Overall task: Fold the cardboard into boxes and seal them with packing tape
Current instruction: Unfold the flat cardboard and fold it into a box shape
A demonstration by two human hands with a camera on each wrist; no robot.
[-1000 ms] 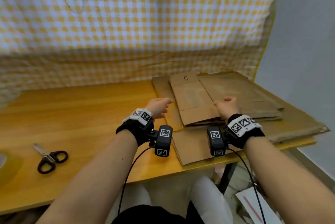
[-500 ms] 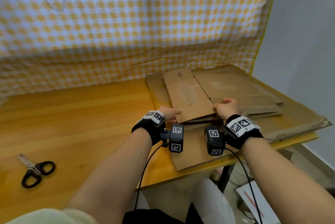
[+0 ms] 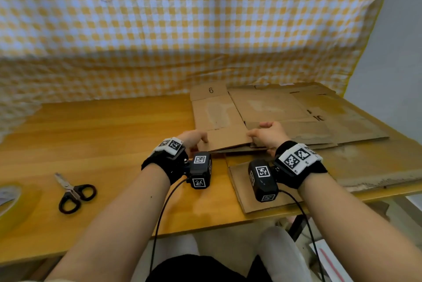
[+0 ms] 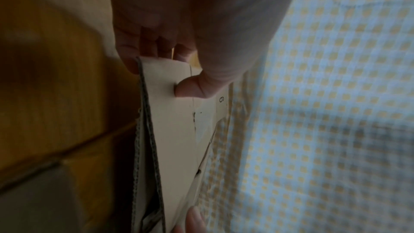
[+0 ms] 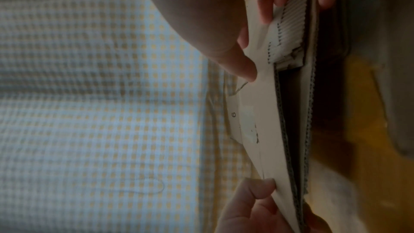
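A flattened cardboard box marked "6" lies on top of a stack of flat cardboard at the table's right. My left hand pinches the near flap's left corner, thumb on top, fingers underneath. My right hand pinches the same near flap at its right corner, thumb on top. The flap's near edge is slightly raised off the sheets below. A roll of tape sits at the far left edge.
Black-handled scissors lie on the wooden table left of my arms. A yellow-checked cloth hangs behind the table. Larger cardboard sheets overhang the table's right edge.
Both hands moved in and took hold of the near flap of the top box; its edge has lifted a little. The head view shifted, bringing the tape roll into sight.
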